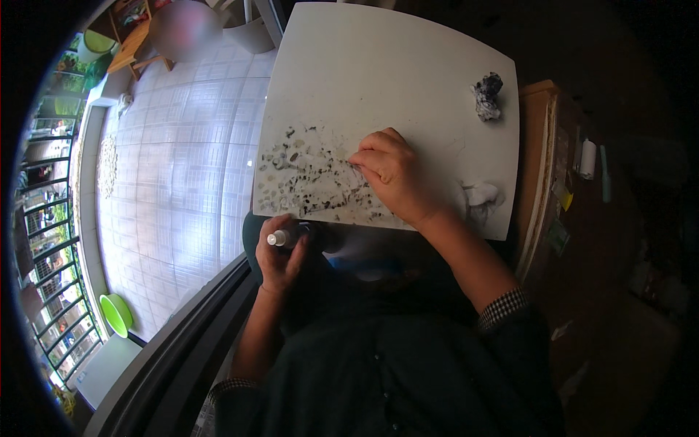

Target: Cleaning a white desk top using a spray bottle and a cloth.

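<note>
A large white board (378, 73) lies before me, with dark smudges and grey-green specks (309, 175) over its near left part. My right hand (389, 171) is over the board, thumb and fingers pinched together at the right side of the marks. Whatever sits between those fingertips is too small to make out. Below the board's near left edge, my left hand (277, 255) is wrapped round a small dark bottle with a white nozzle top (277, 238). Much of the bottle is hidden in shadow.
A crumpled black-stained wad (488, 96) lies at the board's far right, and a whitish crumpled one (480, 200) near its right front corner. Right of the board stands a wooden cabinet (539, 146). Leftward are a tiled floor (182, 146), a green basin (116, 315) and a railing (51, 247).
</note>
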Motion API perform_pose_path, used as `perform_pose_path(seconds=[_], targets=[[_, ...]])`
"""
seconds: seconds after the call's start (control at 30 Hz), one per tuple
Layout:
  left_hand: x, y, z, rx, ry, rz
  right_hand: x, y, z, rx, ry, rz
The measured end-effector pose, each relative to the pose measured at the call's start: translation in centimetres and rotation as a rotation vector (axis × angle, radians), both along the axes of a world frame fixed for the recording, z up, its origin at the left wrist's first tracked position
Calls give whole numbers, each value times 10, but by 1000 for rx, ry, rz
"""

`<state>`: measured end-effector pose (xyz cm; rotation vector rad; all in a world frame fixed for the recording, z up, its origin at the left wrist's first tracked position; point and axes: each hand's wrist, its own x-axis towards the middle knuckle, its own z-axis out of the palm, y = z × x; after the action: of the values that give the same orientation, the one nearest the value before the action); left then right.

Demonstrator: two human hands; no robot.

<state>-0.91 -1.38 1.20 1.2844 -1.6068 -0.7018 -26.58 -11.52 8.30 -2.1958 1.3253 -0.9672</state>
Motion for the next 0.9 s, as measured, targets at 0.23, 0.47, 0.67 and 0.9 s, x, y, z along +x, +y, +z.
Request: perform_pose_path(seconds=[0.23, 0.47, 0.67, 0.9], targets=[[1, 1, 5, 32, -5, 1, -39, 24, 18, -41, 135, 87], [2, 3, 4, 106, 104, -6, -79, 67, 25, 14, 277, 49], [11, 10, 0, 144, 56, -57, -61, 42, 9, 58, 152, 148], [5, 7, -1, 153, 81, -47, 3, 3, 9, 12, 7, 144]])
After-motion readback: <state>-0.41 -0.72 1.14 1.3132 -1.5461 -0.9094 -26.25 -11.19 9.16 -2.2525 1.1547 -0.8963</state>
